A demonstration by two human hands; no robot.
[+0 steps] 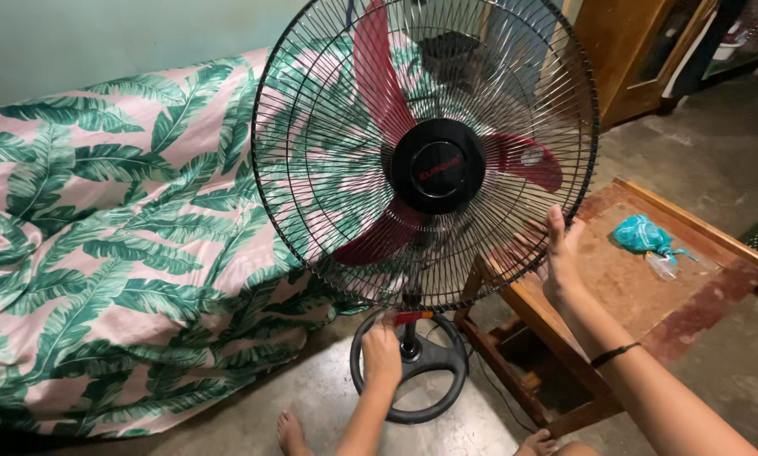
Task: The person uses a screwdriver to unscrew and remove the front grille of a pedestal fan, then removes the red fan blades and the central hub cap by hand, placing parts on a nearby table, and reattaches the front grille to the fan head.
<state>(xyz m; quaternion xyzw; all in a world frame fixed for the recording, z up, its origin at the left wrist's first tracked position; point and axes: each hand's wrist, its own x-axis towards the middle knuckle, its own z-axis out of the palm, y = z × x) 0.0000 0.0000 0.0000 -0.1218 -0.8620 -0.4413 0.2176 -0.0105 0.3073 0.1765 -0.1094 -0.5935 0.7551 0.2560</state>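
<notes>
While I watch from the head camera, both hands sit on the lower rim of a standing fan's cage.

Fan: the pedestal fan (425, 156) fills the centre of my view, with a black wire grille (311, 169), a black hub cap (437, 165) and dark red blades (379, 76) behind the wires.
Left hand: my left hand (381, 350) is at 6 o'clock on the grille, knuckles up, fingers curled together around a small red-handled tool (413, 317) at the bottom rim.
Right hand: my right hand (560, 257) is at 4 o'clock on the grille, fingers straight and spread flat against the outer wires, gripping nothing; a dark band circles the wrist.
Base: the round black base (413, 371) stands on the concrete floor (311, 405) directly under the left hand.
Bed: a mattress in a pink and green leaf-print sheet (100, 236) lies at 9 o'clock, behind the fan.
Table: a low wooden table (632, 287) stands at 3 o'clock, under my right forearm, with a teal crumpled bag (642, 234) on top.
Feet: bare toes (290, 432) show at 6 o'clock on the floor.
</notes>
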